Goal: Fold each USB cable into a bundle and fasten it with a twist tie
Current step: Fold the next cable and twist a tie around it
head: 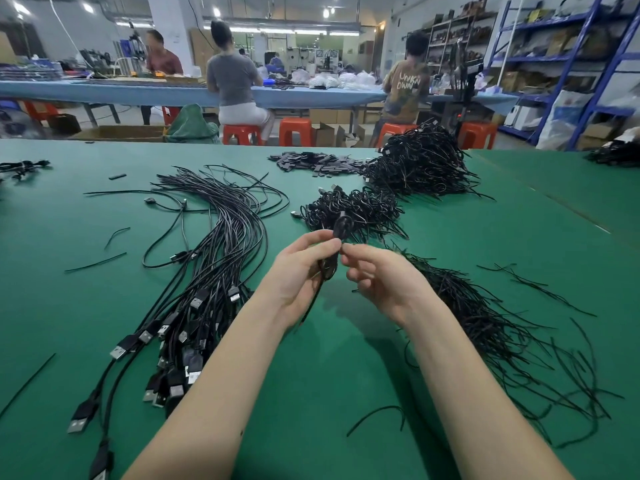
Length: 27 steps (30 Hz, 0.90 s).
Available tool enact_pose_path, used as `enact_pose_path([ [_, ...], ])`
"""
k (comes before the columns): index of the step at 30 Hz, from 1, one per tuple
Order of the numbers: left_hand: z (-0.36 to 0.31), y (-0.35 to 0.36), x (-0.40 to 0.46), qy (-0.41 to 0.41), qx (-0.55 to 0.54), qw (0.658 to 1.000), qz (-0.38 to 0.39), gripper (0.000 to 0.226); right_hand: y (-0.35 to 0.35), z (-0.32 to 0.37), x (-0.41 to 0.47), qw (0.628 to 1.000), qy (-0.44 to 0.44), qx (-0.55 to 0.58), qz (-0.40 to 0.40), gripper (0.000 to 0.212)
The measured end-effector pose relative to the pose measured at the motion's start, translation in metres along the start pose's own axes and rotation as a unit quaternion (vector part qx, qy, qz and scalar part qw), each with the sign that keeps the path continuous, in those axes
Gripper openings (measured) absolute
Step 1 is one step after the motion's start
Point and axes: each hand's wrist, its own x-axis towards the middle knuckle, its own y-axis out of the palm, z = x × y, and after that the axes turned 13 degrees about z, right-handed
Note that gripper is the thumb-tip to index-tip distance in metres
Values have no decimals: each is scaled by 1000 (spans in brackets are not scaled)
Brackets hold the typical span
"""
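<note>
My left hand [300,271] grips a folded black USB cable bundle [341,226] above the green table, its loop sticking up past my fingers and a loose end hanging below my palm. My right hand [377,275] pinches something thin at the bundle's middle, most likely a twist tie, though it is too small to make out. A long sheaf of unfolded USB cables [207,271] lies to the left, plugs toward me. Loose black twist ties [495,323] are heaped on the right.
A small pile of tied bundles [353,206] lies just beyond my hands, with a larger pile [422,164] behind it and flat black parts [318,162] beside it. Stray ties [95,262] dot the green table [311,393]. People sit at a far bench.
</note>
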Motion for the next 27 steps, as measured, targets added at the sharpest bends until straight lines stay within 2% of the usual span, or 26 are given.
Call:
enact_pose_path([
  [1, -1, -1, 0, -17, -24, 1000, -10, 14, 0, -1, -1, 989, -60, -131, -15, 4],
  [2, -2, -3, 0, -31, -50, 998, -23, 12, -2, -1, -1, 954, -122, -273, -37, 13],
  [4, -4, -9, -1, -49, -88, 994, -43, 10, -7, -1, 0, 844, -217, -488, -48, 25],
  [5, -4, -11, -1, -56, -95, 993, -46, 9, -10, -2, 0, 801, -243, -545, -47, 25],
  [6, -4, -12, -1, -61, -97, 992, -47, 9, -11, -4, -1, 774, -257, -577, -56, 23],
  [8, -3, -13, -1, -69, -97, 992, -44, 9, -10, -7, -2, 751, -270, -597, -87, 17],
  [13, -1, -14, 0, -65, -101, 992, -23, 11, -11, -9, 0, 748, -295, -584, -112, 7],
  [14, 0, -14, 0, -60, -95, 993, -18, 12, -10, -10, 2, 764, -290, -565, -110, 8],
  [15, 0, -14, 0, -52, -88, 995, -14, 14, -8, -12, 4, 808, -265, -516, -104, 9],
  [16, 1, -13, 0, -43, -81, 996, -8, 16, -6, -11, 6, 877, -215, -419, -92, 10],
  [17, 1, -12, 0, -34, -76, 997, 0, 20, -1, -9, 6, 949, -139, -273, -67, 11],
  [18, 0, -10, 0, -28, -73, 997, 9, 21, 4, -6, 5, 992, -55, -105, -30, 11],
  [19, 1, -9, -1, -23, -71, 997, 15, 19, 6, -5, 4, 1000, 1, 26, -9, 11],
  [20, 1, -9, -1, -22, -68, 997, 16, 16, 7, -5, 4, 996, 23, 84, -1, 11],
  [21, 1, -10, 0, -24, -65, 998, 10, 13, 7, -7, 5, 997, 22, 75, 1, 9],
  [22, 1, -10, 0, -29, -65, 997, 1, 12, 6, -9, 7, 1000, -5, 13, -6, 6],
  [23, 1, -11, 0, -35, -66, 997, -8, 11, 4, -10, 7, 995, -53, -78, -21, 5],
  [24, 2, -12, 1, -40, -70, 997, -14, 10, 1, -11, 6, 975, -112, -187, -40, 11],
  [25, 2, -13, 1, -43, -74, 996, -19, 9, -3, -13, 6, 938, -169, -298, -58, 18],
  [27, 2, -14, 1, -47, -78, 995, -27, 8, -12, -15, 6, 840, -244, -480, -71, 20],
])
